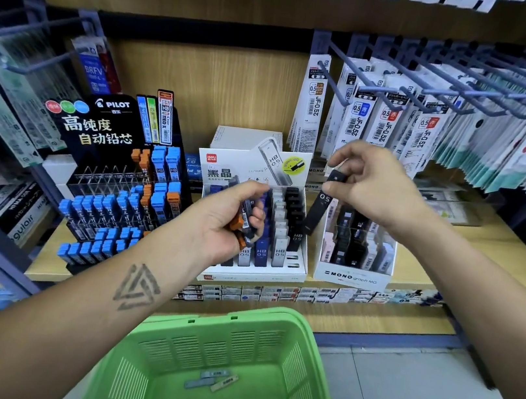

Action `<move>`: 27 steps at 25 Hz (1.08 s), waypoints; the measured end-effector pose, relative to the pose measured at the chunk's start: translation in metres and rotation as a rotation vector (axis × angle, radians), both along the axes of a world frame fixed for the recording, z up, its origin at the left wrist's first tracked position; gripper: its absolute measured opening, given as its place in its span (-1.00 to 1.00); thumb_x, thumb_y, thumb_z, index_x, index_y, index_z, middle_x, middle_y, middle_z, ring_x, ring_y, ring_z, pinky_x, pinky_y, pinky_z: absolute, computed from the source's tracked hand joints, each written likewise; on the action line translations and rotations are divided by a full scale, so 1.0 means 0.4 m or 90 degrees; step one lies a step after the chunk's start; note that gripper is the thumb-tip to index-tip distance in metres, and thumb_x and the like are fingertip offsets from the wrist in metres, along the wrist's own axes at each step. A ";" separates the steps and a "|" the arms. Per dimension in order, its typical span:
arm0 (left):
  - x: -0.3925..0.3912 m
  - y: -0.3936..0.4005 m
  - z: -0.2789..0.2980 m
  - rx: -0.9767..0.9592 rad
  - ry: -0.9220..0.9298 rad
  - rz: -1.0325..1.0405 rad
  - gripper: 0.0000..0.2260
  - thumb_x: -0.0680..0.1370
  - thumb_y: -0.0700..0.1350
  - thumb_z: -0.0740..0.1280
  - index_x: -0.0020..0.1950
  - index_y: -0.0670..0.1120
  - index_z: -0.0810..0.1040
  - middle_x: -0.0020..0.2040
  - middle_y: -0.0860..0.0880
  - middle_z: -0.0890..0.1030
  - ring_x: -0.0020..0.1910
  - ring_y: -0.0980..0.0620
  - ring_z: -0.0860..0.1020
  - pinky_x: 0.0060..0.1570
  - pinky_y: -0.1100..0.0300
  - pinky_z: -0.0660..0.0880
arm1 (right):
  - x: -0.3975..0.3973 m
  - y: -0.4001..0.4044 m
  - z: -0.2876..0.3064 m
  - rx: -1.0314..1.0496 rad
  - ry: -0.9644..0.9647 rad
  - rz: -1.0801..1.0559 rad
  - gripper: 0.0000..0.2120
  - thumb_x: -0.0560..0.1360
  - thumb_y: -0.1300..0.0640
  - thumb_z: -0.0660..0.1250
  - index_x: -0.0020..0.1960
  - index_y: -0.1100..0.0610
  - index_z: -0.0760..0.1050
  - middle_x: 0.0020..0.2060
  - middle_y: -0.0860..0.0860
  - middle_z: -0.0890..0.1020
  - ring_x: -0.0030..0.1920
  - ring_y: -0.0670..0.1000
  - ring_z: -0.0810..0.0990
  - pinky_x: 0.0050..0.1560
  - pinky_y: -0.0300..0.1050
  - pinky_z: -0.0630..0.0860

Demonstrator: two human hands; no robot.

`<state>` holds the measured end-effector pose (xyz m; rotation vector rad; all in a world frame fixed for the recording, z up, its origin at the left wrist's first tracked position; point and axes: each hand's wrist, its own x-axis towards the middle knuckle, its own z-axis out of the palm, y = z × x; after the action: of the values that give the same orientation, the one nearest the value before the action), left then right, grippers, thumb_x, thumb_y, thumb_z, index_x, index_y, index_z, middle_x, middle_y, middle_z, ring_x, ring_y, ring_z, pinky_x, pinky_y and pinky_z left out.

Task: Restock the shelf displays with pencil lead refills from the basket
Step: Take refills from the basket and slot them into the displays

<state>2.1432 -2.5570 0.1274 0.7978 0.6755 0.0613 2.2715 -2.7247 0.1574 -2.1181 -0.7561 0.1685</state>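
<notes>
Pinched between the thumb and fingers of the right hand, a black lead refill case marked 0.5 hangs tilted, its lower end just above the left rear corner of the white MONO display box. That box stands on the wooden shelf, near its front edge, and holds upright cases in black, pink and pale grey.

The left hand curls round a bundle of refill cases, some with orange caps and some dark, held in front of the white Deli display box. This box sits just left of the MONO one and carries rows of upright cases in blue, grey and black, printed HB 0.5. A triangle tattoo marks the left forearm.

Toward the left end of the shelf stands the black Pilot display rack, stepped in tiers, with many blue-capped cases and a few orange-capped ones; several slots in its upper left tiers are bare.

Below the shelf's front edge sits the green basket. A few loose refill cases lie on its floor, grey ones near the middle and darker ones toward the near edge.

Pen refill packets hang from hooks above the right part of the shelf.
</notes>
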 end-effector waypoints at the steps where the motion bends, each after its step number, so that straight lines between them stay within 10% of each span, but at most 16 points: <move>1: -0.001 -0.002 -0.002 0.011 0.009 -0.014 -0.86 0.53 -0.19 0.42 -0.18 -0.12 0.50 -0.41 -0.02 0.43 -0.55 0.14 0.37 -0.58 0.36 0.32 | 0.001 -0.002 0.000 -0.019 -0.015 0.017 -0.81 0.39 0.22 0.55 -0.08 0.05 0.58 -0.26 0.00 0.62 -0.31 -0.03 0.52 -0.18 -0.07 0.51; 7: -0.008 -0.024 -0.007 0.006 0.022 -0.084 -0.86 0.56 -0.14 0.35 -0.18 -0.13 0.50 -0.43 -0.01 0.41 -0.55 0.12 0.34 -0.56 0.36 0.29 | -0.034 0.019 -0.073 -0.195 -0.146 0.106 -0.86 0.47 0.18 0.50 0.00 0.00 0.66 -0.17 -0.06 0.65 -0.11 -0.05 0.61 -0.03 -0.26 0.49; 27: -0.021 -0.034 0.002 -0.081 -0.110 -0.095 -0.72 0.59 -0.42 0.15 0.24 -0.24 0.49 0.03 -0.35 0.67 -0.04 -0.18 0.71 0.00 -0.15 0.60 | -0.047 0.036 -0.101 -0.283 -0.277 0.134 -0.92 0.48 0.15 0.31 -0.10 0.08 0.58 -0.09 0.06 0.65 -0.02 0.17 0.62 -0.01 0.02 0.57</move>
<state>2.1347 -2.5707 0.1282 0.7092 0.4510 -0.0469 2.2528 -2.7105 0.1171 -2.5292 -1.2977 -0.0198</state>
